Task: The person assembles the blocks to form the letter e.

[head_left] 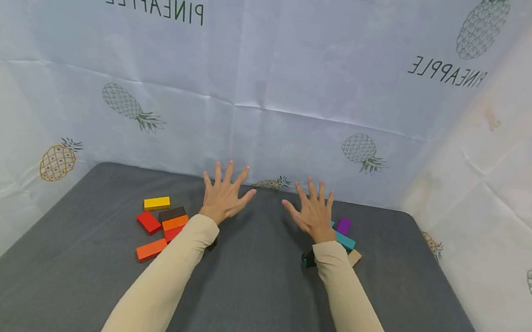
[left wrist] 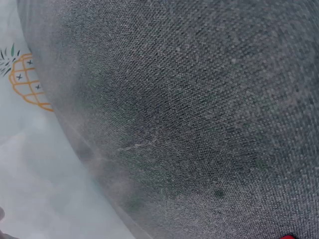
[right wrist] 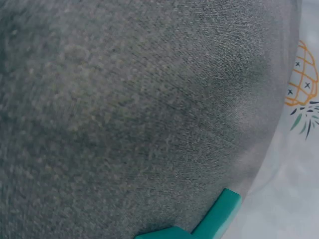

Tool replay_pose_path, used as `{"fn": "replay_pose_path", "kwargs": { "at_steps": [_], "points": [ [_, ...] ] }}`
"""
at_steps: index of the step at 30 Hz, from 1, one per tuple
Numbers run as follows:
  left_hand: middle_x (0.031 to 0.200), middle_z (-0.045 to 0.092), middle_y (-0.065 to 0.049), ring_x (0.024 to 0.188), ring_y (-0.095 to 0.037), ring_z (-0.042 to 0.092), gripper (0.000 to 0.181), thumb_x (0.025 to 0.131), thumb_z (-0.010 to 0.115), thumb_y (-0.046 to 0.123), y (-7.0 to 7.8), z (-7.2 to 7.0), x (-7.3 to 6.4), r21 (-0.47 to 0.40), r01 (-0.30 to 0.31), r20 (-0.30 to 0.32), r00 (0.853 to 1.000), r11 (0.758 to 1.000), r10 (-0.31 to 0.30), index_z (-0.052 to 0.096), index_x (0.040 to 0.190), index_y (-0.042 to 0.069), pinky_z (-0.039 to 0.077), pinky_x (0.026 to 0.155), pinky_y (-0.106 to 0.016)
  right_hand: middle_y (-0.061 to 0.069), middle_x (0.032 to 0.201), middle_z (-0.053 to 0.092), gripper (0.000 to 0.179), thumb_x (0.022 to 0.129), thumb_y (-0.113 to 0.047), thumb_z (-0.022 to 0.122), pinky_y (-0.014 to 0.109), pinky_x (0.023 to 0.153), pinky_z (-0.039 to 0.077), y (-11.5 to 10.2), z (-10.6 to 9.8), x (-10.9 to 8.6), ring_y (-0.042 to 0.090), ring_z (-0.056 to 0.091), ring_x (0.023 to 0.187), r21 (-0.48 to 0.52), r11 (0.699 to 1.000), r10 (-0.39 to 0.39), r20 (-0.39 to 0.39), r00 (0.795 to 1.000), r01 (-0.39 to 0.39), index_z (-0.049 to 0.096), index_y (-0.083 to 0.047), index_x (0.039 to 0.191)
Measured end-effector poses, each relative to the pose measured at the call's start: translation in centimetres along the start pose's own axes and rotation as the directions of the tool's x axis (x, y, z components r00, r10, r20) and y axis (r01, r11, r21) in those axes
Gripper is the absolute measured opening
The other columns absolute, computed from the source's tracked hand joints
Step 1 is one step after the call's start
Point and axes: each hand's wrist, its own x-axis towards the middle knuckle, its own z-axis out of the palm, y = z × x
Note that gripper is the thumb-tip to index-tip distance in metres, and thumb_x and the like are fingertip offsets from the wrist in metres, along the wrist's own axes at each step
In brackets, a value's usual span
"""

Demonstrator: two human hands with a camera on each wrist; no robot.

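Note:
My left hand (head_left: 223,198) is spread with straight fingers over the far part of the grey table and holds nothing. Beside its wrist, to the left, lies a loose group of blocks: a yellow block (head_left: 156,204), a dark brown block (head_left: 172,213), orange and red ones, among them a red block (head_left: 149,222) and an orange block (head_left: 151,250). The sleeve covers part of this group. Opposite, my right hand (head_left: 312,214) is likewise spread and holds nothing. Close to it are a purple block (head_left: 344,226), teal blocks (right wrist: 218,214) and a tan block (head_left: 354,257), partly hidden by the arm.
A grey cloth covers the table (head_left: 248,298). Behind it and at both sides hangs a pale curtain (head_left: 279,67) printed with pineapples. Dark bands sit at both wrists. Only a sliver of a red block (left wrist: 287,237) shows in the left wrist view.

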Motion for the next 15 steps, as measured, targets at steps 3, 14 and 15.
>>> {"fn": "replay_pose_path", "kwargs": {
  "at_steps": [3,14,15],
  "points": [
    [0.168,0.005,-0.014,0.153,-0.047,-0.001,0.072,0.099,0.035,0.066,0.05,-0.10,-0.13,-0.002,0.007,0.014,1.000,1.000,-0.007,0.016,0.160,0.033,0.004,0.116,-0.073,0.015,0.167,0.013,0.075,0.097,-0.063,0.044,0.068,0.118,-0.002,-0.01,-0.06,-0.11,0.045,0.004,0.153,0.004,1.000,-0.006,-0.012,1.000,0.006,0.031,-0.020,0.157],
    [0.168,0.007,-0.014,0.152,-0.048,0.003,0.071,0.100,0.033,0.065,0.06,-0.71,-0.83,0.005,0.004,0.036,0.999,1.000,-0.005,0.015,0.160,0.032,0.006,0.116,-0.072,0.014,0.166,0.016,0.074,0.097,-0.064,0.044,0.068,0.119,-0.001,0.08,-0.62,-0.62,0.045,0.006,0.153,0.004,1.000,-0.021,-0.025,0.999,0.022,0.033,-0.021,0.157],
    [0.168,0.007,-0.014,0.152,-0.048,0.003,0.071,0.100,0.033,0.065,0.07,-0.80,-0.90,-0.001,0.003,0.038,0.999,1.000,-0.003,0.016,0.160,0.032,0.006,0.116,-0.072,0.014,0.166,0.016,0.074,0.097,-0.064,0.044,0.068,0.119,-0.001,0.09,-0.69,-0.67,0.045,0.006,0.153,0.005,1.000,-0.025,-0.025,0.999,0.025,0.033,-0.021,0.157]
  ]
}}
